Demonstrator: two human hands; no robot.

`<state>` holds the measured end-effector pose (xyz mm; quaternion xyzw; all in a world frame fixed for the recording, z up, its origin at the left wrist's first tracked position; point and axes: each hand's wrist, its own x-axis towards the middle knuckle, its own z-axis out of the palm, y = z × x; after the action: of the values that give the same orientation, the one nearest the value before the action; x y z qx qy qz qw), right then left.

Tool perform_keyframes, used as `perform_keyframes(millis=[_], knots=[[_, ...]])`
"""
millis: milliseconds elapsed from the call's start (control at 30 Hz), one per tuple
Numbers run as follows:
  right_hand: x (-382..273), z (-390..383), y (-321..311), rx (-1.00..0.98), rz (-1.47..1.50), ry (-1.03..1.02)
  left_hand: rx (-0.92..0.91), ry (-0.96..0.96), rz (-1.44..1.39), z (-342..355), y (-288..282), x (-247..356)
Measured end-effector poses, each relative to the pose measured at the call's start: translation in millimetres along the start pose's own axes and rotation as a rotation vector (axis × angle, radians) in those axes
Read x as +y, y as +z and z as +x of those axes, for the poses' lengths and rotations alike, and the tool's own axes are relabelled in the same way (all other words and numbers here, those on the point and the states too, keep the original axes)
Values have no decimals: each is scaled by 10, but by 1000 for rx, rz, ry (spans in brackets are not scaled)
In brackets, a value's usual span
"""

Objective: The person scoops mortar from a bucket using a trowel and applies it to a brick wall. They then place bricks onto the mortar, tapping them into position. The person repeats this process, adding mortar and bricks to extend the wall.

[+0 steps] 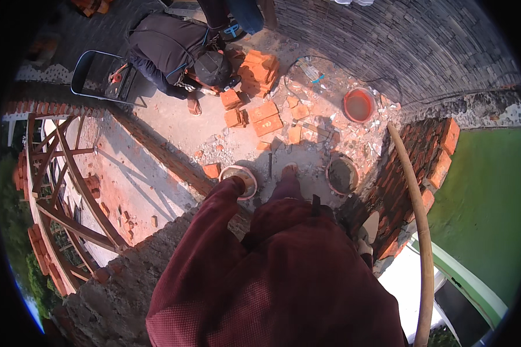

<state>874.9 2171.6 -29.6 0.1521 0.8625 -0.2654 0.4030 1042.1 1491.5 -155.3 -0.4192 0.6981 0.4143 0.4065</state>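
- Maroon clothing (324, 272) fills the foreground at 6 o'clock, the wearer bent over a masonry site.
- Left hand (237, 183) reaches into a pale-rimmed pan (253, 176), just off centre towards 8 o'clock; its fingers are hidden, and whether they grasp anything cannot be told.
- Right hand (364, 247), at 4 o'clock, appears closed around the handle of a trowel (370, 226), blade clear of the fingers, beside a brick wall (408, 173).
- Good handling would likely mean a firm but loose-wristed grip, blade turned away from the body and the bamboo-like pole (414, 202) near it.
- Balance matters too: a bare foot (288, 170) stands between the pan and a mortar tub (328, 176) at 3 o'clock, so steady weight before stretching seems wise.
- Bricks (266, 117) lie at 12 o'clock; a co-worker (168, 46) crouches at 11.
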Motion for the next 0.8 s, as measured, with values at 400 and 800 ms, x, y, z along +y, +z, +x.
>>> perform_keyframes(millis=[400,800], knots=[[-1548,443,-984,37,417,194,325,291,-585,-787,814,390],[-1424,1145,-1354,-141,146,18,362,-47,-919,-1449,3031,-1105]])
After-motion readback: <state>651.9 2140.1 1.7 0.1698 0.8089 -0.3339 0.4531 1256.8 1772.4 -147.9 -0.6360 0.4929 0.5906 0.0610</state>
